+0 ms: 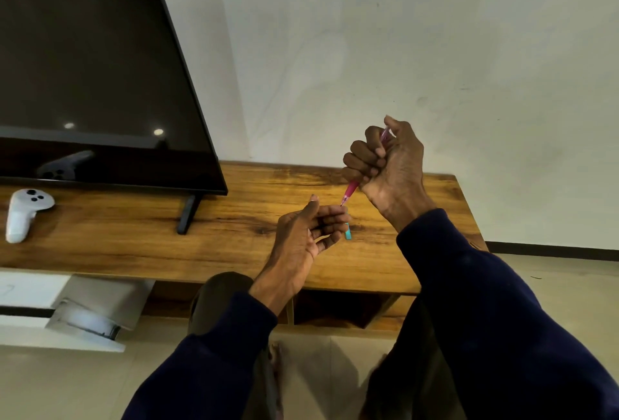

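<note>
The pen (350,190) was clamped in the right hand (385,165) and could be jabbed into the left hand (306,232) (loosely curled, hold unclear) just below its tip.

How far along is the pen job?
Done: pink pen is off the table, gripped in the fisted right hand, tip exposed. In hand: tip points at the fingers of the left hand. Left: teal piece beside them, maybe a cap, not fitted; whether it's held is unclear.
</note>
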Demonstrator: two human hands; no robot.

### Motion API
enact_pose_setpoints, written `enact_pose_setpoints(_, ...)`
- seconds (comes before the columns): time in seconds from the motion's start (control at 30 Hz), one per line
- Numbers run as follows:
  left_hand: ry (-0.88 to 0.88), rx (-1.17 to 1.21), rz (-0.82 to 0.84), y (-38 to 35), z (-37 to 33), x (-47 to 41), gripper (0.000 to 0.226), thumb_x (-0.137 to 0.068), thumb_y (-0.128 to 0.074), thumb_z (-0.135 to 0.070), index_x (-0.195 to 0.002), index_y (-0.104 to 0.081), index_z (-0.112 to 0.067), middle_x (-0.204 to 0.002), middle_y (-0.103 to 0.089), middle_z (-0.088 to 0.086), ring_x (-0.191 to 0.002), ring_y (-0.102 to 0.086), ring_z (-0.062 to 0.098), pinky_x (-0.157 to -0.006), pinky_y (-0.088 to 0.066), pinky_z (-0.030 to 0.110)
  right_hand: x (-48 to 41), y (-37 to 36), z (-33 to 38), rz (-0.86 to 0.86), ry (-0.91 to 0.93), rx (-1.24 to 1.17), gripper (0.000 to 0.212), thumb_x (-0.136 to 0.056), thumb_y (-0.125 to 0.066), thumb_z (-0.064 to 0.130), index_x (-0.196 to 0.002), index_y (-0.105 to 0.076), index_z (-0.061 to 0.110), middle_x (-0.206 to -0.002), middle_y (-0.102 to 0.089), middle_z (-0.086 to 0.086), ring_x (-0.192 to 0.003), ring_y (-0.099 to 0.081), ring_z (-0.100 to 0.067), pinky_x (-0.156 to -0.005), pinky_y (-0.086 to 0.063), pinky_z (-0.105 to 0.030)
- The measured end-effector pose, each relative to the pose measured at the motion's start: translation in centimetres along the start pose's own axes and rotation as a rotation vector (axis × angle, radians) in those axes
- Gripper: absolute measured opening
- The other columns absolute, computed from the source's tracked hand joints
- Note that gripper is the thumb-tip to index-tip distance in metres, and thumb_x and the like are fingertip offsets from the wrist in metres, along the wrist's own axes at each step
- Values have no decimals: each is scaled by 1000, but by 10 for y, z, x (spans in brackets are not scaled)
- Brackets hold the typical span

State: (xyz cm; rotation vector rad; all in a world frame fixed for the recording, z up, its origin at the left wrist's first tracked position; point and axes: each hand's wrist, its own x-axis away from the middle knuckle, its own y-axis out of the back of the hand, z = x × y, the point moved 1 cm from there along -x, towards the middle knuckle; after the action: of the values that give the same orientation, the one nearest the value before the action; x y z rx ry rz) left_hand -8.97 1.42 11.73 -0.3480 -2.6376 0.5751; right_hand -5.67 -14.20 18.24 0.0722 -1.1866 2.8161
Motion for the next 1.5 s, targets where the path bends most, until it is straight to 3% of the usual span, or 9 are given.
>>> enact_pose_setpoints(0.93,-18,6,52,-2,-1,0,47,-107,-51,-35,-114,-73,5,-105,-79,19,-85,-77,19,-84,-59,31,-2,3,11,-113,8,-99,49,-99,-42,39,-55,-33,17,-46,-20,5,-44,-15,-10,-47,-15,-25)
enact_pose_setpoints(1.23,-18,19,37,-1,0,-3,41,-107,-51,-34,-102,-76,-1,-98,-80,17,-81,-77,18,-83,-59,31,-4,5,10,-114,1,-109,50,-98,-38,35,-51,-33,17,-44,-19,5,-41,-16,-10,-41,-19,-22)
enact_pose_setpoints(1.5,-19,35,33,-2,-1,-4,41,-107,-52,-32,-104,-75,1,-97,-80,17,-81,-76,18,-81,-59,31,-6,6,11,-124,12,-113,50,-98,-36,32,-50,-32,17,-44,-19,5,-44,-13,-10,-44,-14,-22)
